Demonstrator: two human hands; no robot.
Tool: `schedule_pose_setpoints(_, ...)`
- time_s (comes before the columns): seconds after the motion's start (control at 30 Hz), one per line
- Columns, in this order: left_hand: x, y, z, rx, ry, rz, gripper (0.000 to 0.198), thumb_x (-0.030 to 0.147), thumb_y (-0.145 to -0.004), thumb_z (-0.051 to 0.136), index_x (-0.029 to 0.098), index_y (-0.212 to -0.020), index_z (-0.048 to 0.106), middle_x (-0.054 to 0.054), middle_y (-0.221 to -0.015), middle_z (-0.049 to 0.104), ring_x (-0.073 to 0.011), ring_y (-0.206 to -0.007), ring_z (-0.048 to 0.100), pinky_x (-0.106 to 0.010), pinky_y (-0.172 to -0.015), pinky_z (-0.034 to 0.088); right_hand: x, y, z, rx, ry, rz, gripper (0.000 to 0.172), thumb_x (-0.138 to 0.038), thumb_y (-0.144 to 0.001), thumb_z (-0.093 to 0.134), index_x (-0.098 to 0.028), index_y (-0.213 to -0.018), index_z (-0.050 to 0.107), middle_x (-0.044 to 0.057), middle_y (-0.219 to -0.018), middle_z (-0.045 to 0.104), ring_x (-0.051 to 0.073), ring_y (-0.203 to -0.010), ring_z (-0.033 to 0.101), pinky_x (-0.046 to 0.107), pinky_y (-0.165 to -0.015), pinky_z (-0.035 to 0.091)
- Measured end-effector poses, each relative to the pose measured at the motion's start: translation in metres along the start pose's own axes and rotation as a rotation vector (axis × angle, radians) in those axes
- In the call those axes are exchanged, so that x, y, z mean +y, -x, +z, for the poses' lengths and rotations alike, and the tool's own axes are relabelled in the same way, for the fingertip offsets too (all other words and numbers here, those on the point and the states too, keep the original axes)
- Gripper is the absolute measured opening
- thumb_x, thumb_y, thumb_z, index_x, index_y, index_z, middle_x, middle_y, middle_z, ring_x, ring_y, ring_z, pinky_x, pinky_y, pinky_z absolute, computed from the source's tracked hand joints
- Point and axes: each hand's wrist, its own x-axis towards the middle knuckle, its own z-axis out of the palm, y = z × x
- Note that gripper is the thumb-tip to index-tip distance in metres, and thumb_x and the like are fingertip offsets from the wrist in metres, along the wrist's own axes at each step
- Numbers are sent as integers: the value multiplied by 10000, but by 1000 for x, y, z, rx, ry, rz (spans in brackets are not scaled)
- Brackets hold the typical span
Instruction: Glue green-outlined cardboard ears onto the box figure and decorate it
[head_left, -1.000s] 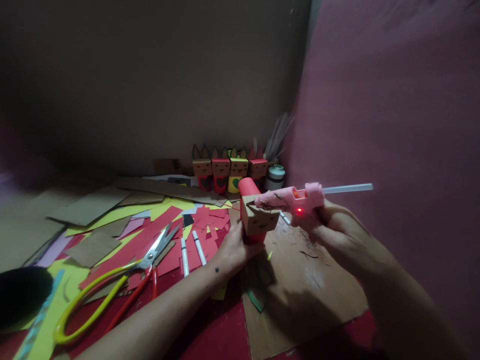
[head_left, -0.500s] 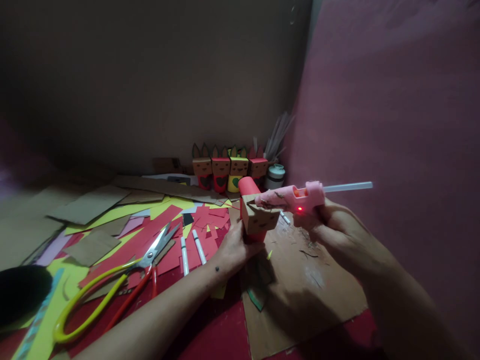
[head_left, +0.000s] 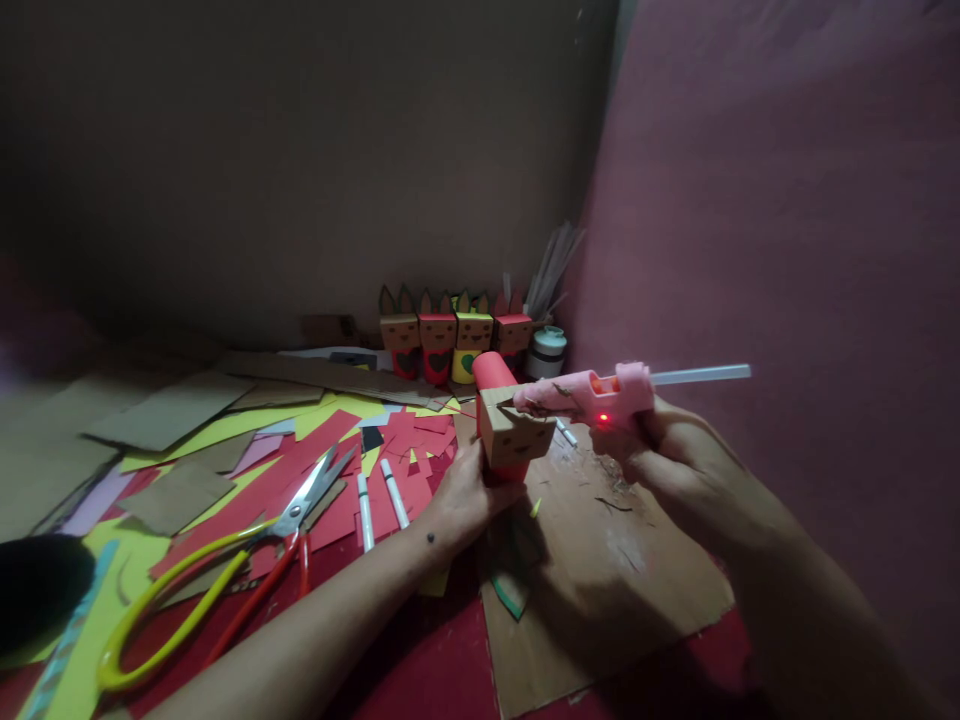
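My left hand is closed around the lower red part of a cardboard figure, whose box head has a drawn face. A red paper tube shows just behind the head. In my right hand is a pink glue gun with its red light on and a clear glue stick jutting out of its back. The gun's nozzle points left at the top of the box head; whether it touches cannot be made out. Below the figure lies a green-edged cardboard piece.
Scissors with yellow and red handles lie left, beside two white markers and red paper scraps. Several finished figures stand at the back, near a white jar. A cardboard sheet covers the right of the table.
The view has shifted slightly, so most things sit a little further left. The glue gun has moved slightly right relative to the figure. Both hands keep their hold.
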Motion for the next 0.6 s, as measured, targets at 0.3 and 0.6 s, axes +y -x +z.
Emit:
schedule_pose_setpoints(0.3,-4,-2,0,1,0,-8,635,219,-636,781,231,-1259,665,-108,-1184,723,-405,-1177,622,-556,-1003,523,1,0,-1,-4,-44,-25,303,-392,-958,619,-201,-1120,791,81,-959,785,302,-986,696,458,-979,536)
schedule_pose_setpoints(0.6,-6,-2,-1,11,-46,-25,582,247,-646,790,231,-1215,672,-120,-1181,700,-389,-1149,616,-551,-970,512,-3,9,-10,32,-95,-89,292,-339,-950,656,-264,-1205,776,77,-1079,812,326,-1159,699,448,-1028,545)
